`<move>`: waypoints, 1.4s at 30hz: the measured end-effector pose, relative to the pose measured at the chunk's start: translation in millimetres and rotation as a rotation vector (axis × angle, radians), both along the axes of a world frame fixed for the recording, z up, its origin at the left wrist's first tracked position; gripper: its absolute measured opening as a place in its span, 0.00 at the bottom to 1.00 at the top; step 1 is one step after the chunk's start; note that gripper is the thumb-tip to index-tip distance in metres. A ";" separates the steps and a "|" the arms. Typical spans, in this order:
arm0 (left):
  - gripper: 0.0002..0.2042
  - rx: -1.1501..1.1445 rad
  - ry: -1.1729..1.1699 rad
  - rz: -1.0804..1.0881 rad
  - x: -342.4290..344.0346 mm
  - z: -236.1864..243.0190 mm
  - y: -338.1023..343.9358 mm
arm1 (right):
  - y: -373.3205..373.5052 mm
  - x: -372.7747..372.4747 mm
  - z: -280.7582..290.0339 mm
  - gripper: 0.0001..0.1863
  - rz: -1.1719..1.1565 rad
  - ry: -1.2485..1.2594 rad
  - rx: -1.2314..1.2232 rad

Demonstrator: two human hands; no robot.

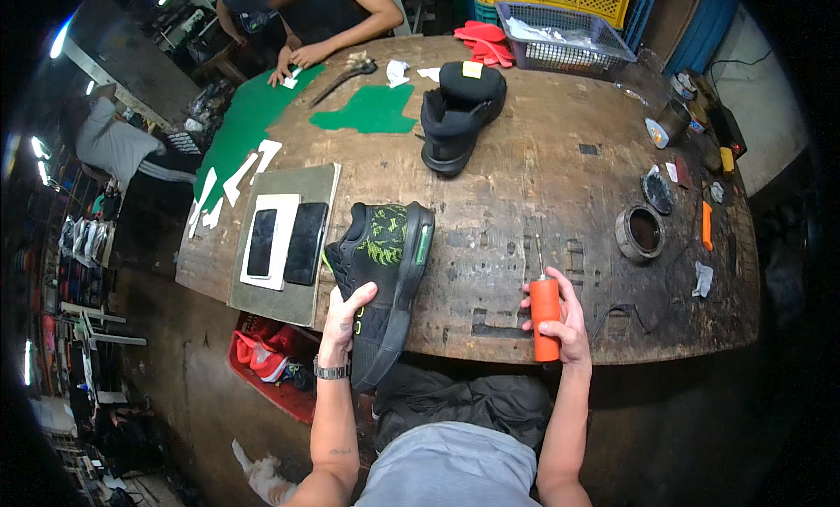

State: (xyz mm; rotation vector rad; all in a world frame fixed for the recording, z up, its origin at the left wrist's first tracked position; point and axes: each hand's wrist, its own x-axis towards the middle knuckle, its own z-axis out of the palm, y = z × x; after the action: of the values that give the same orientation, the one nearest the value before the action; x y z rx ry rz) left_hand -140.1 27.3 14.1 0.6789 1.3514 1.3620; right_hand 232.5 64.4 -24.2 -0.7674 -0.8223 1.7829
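A black sneaker with a bright green pattern rests in my left hand, tilted sole-side to the right at the table's front edge. The thumb lies across its upper; the other fingers are mostly hidden behind it. My right hand is closed around the orange handle of an awl, whose thin metal shaft points away from me over the wooden table. A gap separates the awl from the sneaker. Farther off stands another black shoe.
Left of the sneaker, two phones lie on a grey folder. Across the table a person handles white pieces on a green sheet. An open tin and an orange cutter are at right. A red crate sits below.
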 end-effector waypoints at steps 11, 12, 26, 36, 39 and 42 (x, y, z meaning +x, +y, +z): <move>0.19 -0.097 -0.491 -0.025 -18.9 -31.4 -4.5 | -1.4 -1.3 -0.6 0.56 -0.025 -0.046 -0.008; 0.19 -0.131 -0.527 0.008 -18.7 -31.2 -3.8 | -1.5 -1.5 -0.2 0.56 -0.025 -0.049 -0.008; 0.25 -0.204 -0.668 0.081 -13.0 -27.2 0.7 | -0.1 0.0 -0.3 0.56 -0.026 -0.021 -0.034; 0.23 -0.177 -0.638 0.087 -8.8 -18.9 1.0 | -0.6 -0.5 0.7 0.56 -0.028 -0.034 -0.042; 0.25 -0.173 -0.635 0.100 -9.1 -21.9 0.2 | -0.5 -0.5 0.4 0.57 -0.025 -0.027 -0.046; 0.25 -0.162 -0.634 0.087 -9.7 -23.9 1.4 | -0.2 -0.4 0.0 0.57 -0.021 -0.031 -0.037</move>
State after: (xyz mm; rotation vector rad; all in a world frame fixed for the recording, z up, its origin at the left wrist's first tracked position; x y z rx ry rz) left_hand -149.8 28.7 -9.7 0.0567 0.9647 1.3623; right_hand 232.1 64.1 -24.2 -0.8272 -0.8005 1.7758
